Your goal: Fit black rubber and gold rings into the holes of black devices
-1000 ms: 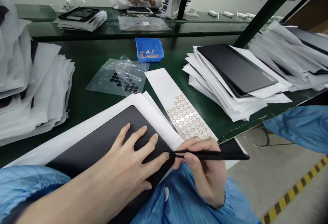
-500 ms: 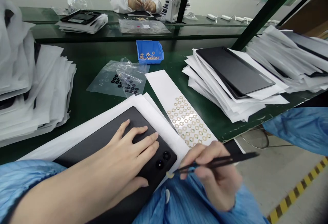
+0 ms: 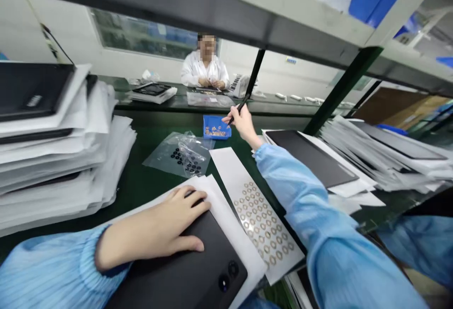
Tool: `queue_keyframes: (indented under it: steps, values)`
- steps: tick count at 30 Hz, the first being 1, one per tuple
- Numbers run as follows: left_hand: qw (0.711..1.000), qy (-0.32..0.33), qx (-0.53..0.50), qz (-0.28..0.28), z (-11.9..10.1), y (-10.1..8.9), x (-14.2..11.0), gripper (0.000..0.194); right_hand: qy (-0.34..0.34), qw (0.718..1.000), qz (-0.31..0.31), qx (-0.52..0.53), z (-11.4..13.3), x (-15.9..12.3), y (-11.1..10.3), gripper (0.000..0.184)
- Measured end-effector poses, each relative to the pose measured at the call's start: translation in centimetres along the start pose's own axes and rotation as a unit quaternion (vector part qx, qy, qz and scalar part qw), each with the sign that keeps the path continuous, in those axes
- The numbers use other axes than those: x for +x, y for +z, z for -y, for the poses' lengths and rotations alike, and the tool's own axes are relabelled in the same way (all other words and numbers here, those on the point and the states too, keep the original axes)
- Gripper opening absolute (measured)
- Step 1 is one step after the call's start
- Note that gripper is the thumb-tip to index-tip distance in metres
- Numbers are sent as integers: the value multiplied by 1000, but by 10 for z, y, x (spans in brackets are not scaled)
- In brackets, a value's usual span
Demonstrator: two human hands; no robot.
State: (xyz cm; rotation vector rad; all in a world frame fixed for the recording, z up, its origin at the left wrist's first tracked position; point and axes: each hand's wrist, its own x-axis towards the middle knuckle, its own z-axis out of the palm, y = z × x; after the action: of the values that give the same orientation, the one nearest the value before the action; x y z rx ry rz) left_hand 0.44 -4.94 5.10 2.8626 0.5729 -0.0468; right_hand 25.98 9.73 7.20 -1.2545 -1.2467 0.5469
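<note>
Green tabletop (image 3: 152, 134) carries the blue bin (image 3: 211, 121), just left of the right hand (image 3: 242, 123), which pinches black tweezers (image 3: 243, 103), whether loaded too blurred to tell; the left hand (image 3: 155, 226), farther off, lies spread on the black tablet (image 3: 184, 276).

Left hand (image 3: 159, 226) rests on black tablet (image 3: 177, 280) — two lenses (image 3: 224, 282) exposed. Right hand (image 3: 243, 124) holds tweezers (image 3: 242, 104) near blue bin (image 3: 211, 120). Sheet (image 3: 225, 165) of rings (image 3: 262, 215) lies beside tablet — clear bag (image 3: 158, 158) beyond, containing black washers (image 3: 176, 154).
</note>
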Motion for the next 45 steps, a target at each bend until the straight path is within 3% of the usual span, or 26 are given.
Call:
queue_keyframes:
  steps: [5,11,16,18,21,23,26,29,33,39,45]
  values:
    - [1000,-7,-26,-15,-4,-4,0,49,32,998,50,-17,-16,25,37,18]
    - [999,5,-32,-34,-1,2,0,50,9,994,82,-72,-22,32,35,29]
    - [997,19,-64,-36,6,-3,-2,52,-34,979,125,-159,-13,14,36,24]
    - [988,-25,-139,-62,22,-8,-1,48,-50,964,175,-196,-8,-6,42,22]
    - [941,-195,-256,-107,59,-11,4,24,-63,934,254,-241,-3,-43,55,30]
    - [909,-278,-298,-82,85,-6,9,37,-57,918,290,-266,-3,-66,64,39]
    - [869,-330,-368,-7,110,9,16,48,-31,901,316,-295,-8,-88,76,45]
    - [829,-349,-436,18,117,21,20,45,-19,893,334,-301,-14,-94,82,37]
    - [767,-344,-542,0,112,26,23,40,-28,897,342,-278,-14,-87,78,24]
    - [662,-280,-681,-140,99,31,34,30,-44,900,365,-232,-7,-81,72,21]
    - [625,-295,-689,-218,106,44,37,15,-27,897,367,-245,-13,-80,74,25]
